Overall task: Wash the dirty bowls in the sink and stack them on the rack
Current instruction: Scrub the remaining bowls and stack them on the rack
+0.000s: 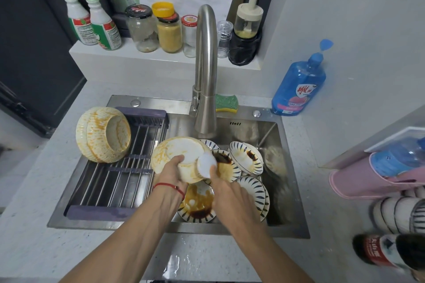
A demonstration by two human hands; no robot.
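The left hand point(171, 174) grips an orange-streaked bowl point(181, 158) over the middle of the sink point(271, 140), fingers curled round its base. The bowl is tipped on its side, mouth facing far and left, foot facing near and right. The right hand point(226, 187) pinches a white scrubbing pad point(207, 164) against the bowl's foot; the pad is blurred and its fingertips are hidden behind it.

Under the hands lie blue-patterned dishes point(247, 156) smeared with dark sauce, overlapping so that their number is hard to tell; the nearest one point(197, 207) is partly covered by both wrists. The sink's right side is a blur of reflections.

On the drying rack point(119, 179) across the sink's left half, stacked orange-streaked bowls point(103, 138) lie on their side, feet pointing right. The tap point(205, 69) arches over the sink, and a green sponge point(226, 103) sits behind it, half hidden. A blue soap bottle point(299, 85) stands on the worktop point(57, 248) at far right.
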